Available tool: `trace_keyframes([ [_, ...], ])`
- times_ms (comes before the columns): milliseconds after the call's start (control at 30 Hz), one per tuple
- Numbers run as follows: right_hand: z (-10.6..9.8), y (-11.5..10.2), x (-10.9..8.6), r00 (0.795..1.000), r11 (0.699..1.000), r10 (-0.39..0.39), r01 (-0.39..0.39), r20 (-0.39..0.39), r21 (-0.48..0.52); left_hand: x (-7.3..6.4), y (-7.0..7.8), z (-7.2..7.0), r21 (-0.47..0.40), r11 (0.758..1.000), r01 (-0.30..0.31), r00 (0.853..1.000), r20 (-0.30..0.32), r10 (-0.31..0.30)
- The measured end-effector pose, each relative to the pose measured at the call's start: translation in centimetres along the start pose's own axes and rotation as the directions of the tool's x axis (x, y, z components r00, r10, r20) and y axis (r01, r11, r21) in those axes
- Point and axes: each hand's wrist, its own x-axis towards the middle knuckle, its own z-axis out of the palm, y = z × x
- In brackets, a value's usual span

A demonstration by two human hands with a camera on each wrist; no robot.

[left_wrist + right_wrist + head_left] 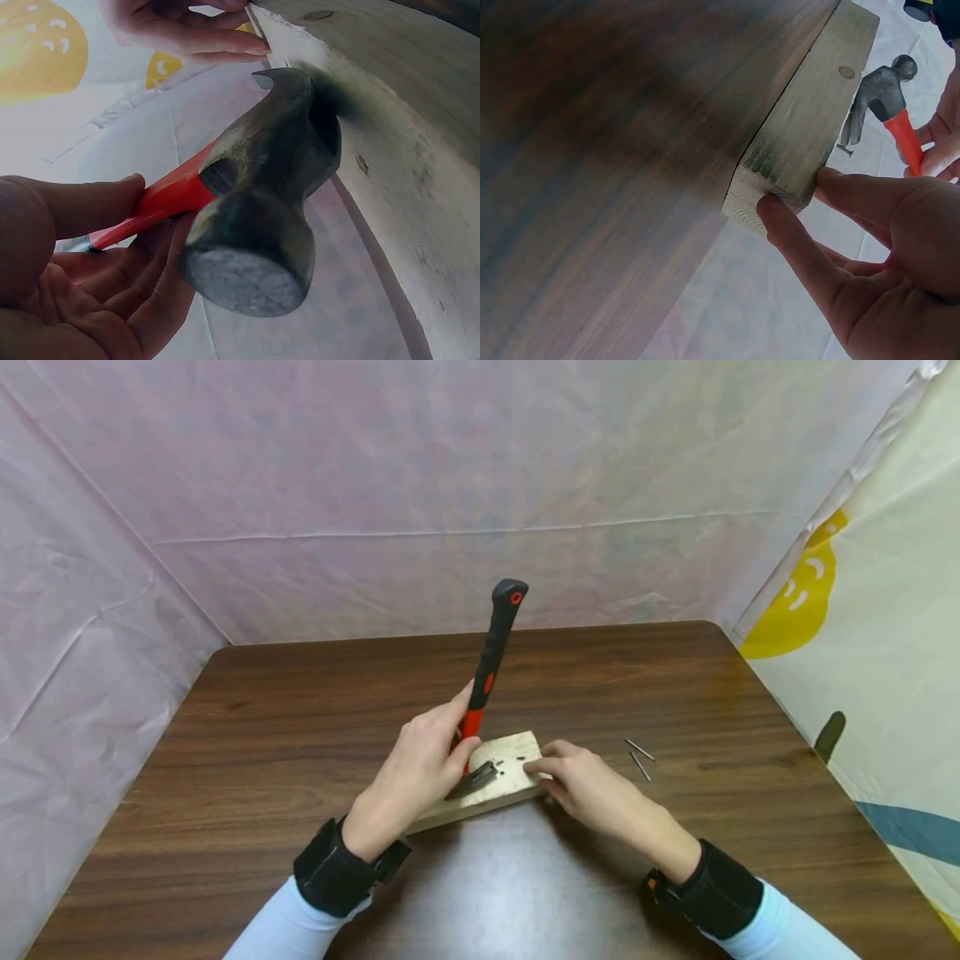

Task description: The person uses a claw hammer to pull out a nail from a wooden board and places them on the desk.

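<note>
A claw hammer [495,652] with a black and red handle stands nearly upright, its steel head [255,187] down at the top of a pale wooden block [513,748]. My left hand [422,762] holds the hammer by the red part of the handle, just above the head. In the right wrist view, a nail [845,151] sticks out of the block right beside the claw tips. My right hand [596,785] grips the block's right end, thumb and fingers on its end and edges. Small dark marks show on the block's top face.
Two loose nails [640,749] lie on the brown wooden table [300,735], to the right of the block. Pale cloth sheets [465,460] hang behind the table and on both sides.
</note>
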Motion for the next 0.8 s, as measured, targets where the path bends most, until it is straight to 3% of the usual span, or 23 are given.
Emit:
trace_keyframes([
  [800,-0.10,0.00,-0.10,1.000,1.000,-0.008,0.008,-0.004,-0.002,0.59,0.29,0.56,-0.024,1.000,-0.005,1.000,0.012,0.005],
])
